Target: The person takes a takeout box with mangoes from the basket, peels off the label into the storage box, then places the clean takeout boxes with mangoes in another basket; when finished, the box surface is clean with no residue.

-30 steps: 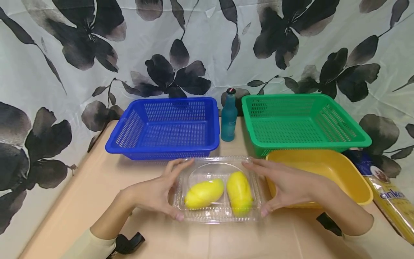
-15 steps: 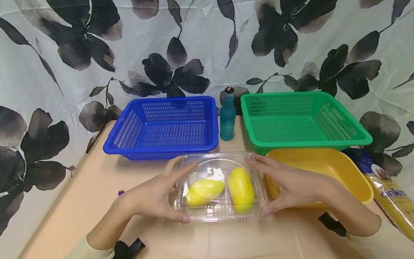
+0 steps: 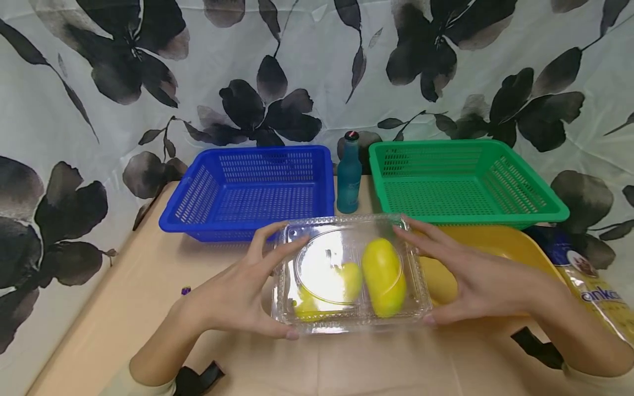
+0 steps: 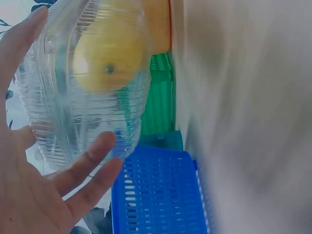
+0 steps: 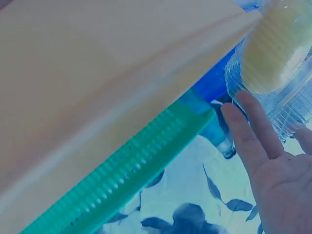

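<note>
A clear plastic clamshell container [image 3: 346, 324] is held up off the table, slightly tilted, with two yellow mangoes inside. One mango [image 3: 384, 278] stands lengthwise on the right; the other mango [image 3: 353, 281] lies on the left, partly hidden by glare on the lid. My left hand [image 3: 233, 297] grips the container's left end, thumb at the near edge and fingers along the far side. The opposite end is held by my right hand [image 3: 485, 278] in the same way. In the left wrist view, fingers [image 4: 92, 158] reach under the ribbed side.
Behind stand a blue basket [image 3: 247, 226], a teal bottle [image 3: 349, 184] and a green basket [image 3: 460, 219]. A yellow tray [image 3: 520, 253] lies behind my right hand, beside a yellow packet [image 3: 601, 297]. A small purple thing [image 3: 185, 290] sits left of my left wrist.
Both hands have raised the container from the table and shifted it a little to the right and away. It now tilts, and the left mango has rolled or turned within it.
</note>
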`<state>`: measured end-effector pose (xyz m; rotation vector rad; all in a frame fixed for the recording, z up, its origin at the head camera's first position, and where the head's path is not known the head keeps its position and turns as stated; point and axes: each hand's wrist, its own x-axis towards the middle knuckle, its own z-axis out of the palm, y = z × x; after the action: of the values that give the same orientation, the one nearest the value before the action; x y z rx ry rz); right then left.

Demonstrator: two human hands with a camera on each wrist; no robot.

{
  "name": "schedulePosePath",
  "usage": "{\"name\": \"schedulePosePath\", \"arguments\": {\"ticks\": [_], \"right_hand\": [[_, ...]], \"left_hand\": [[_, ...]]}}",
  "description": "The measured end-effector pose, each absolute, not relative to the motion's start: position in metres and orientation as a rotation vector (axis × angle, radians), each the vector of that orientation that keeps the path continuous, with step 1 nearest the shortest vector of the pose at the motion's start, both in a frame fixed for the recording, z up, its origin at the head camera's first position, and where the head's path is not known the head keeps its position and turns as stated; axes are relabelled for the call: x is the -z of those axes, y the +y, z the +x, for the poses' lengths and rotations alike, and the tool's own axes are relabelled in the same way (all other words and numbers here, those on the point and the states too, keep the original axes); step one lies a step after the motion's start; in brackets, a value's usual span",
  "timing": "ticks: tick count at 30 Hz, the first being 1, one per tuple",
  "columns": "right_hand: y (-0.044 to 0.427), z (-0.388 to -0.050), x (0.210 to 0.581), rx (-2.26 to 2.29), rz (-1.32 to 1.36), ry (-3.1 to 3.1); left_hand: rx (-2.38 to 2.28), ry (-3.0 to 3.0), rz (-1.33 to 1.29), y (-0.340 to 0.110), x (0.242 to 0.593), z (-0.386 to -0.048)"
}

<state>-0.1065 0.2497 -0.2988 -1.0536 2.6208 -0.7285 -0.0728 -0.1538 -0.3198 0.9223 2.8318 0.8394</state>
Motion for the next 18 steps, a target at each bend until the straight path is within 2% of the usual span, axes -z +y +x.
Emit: {"name": "schedulePosePath", "arguments": {"ticks": [9,18], "right_hand": [[0.261,-0.109,0.285,0.754,-1.156,2.673],[0.285,-0.124,0.268,0.82,-1.275,2.795]], "left_hand": [[-0.944,2.869,1.075,-0.143,0.31,-0.09],[-1.019,2.873,1.286,-0.113,0.298,-0.128]]}}
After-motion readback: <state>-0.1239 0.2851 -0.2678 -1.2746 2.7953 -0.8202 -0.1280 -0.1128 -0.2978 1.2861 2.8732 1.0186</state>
